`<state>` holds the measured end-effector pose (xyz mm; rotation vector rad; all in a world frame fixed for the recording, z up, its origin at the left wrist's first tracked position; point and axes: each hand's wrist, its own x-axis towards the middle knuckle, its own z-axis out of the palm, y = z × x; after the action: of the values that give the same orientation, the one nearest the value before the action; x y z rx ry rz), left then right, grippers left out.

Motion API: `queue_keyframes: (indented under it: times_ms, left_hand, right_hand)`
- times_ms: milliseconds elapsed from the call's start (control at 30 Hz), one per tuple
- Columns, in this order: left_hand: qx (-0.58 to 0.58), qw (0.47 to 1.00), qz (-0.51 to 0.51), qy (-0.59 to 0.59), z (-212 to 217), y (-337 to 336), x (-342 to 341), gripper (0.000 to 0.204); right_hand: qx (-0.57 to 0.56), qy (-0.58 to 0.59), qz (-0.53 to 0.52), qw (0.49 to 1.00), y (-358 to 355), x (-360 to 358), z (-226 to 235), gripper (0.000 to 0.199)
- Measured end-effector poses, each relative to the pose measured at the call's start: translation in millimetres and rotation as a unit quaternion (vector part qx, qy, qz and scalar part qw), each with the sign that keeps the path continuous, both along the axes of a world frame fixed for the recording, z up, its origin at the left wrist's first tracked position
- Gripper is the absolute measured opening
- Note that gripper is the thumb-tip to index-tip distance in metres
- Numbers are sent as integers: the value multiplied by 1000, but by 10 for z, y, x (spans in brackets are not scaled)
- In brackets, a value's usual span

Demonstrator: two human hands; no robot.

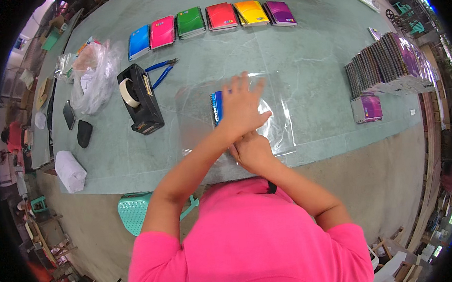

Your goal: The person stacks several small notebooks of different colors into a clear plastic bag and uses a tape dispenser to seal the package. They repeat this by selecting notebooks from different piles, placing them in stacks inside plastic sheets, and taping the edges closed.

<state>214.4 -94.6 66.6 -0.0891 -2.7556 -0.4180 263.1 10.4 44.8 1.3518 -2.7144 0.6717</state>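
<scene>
A clear plastic sheet (194, 114) lies on the table before me, wrinkled and shiny at its right side. On it is a blue spiral notebook (216, 105), mostly hidden beneath my left hand (243, 104). That hand is open, its fingers spread flat over the notebook and plastic. My right hand (254, 149) lies nearer to me, just below the left wrist, at the near part of the sheet. Its fingers are curled and partly covered, so what they grip cannot be made out.
Several coloured notebooks (190, 22) line the far side. A black tape dispenser (146, 101), blue-handled pliers (161, 73), a plastic bag (94, 78) and a black pouch (85, 134) lie left. Stacked spiral notebooks (384, 63) stand right. A green stool (134, 213) is below the table edge.
</scene>
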Motion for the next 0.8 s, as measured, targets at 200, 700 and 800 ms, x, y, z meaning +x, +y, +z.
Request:
queue_keyframes:
  times_ms: [200, 700, 800]
  left_hand:
    - [-12, 984, -2, -180, -145, -261, -810, 51]
    - [40, 931, -226, -285, -581, -1405, -872, 27]
    - [69, 911, -201, -354, -483, -1582, -742, 24]
  right_hand:
    - [191, -153, -34, 969, -152, -56, 367, 45]
    - [122, -94, 33, 988, -103, -576, 220, 68]
    - [138, -119, 44, 982, -117, -691, 261, 82]
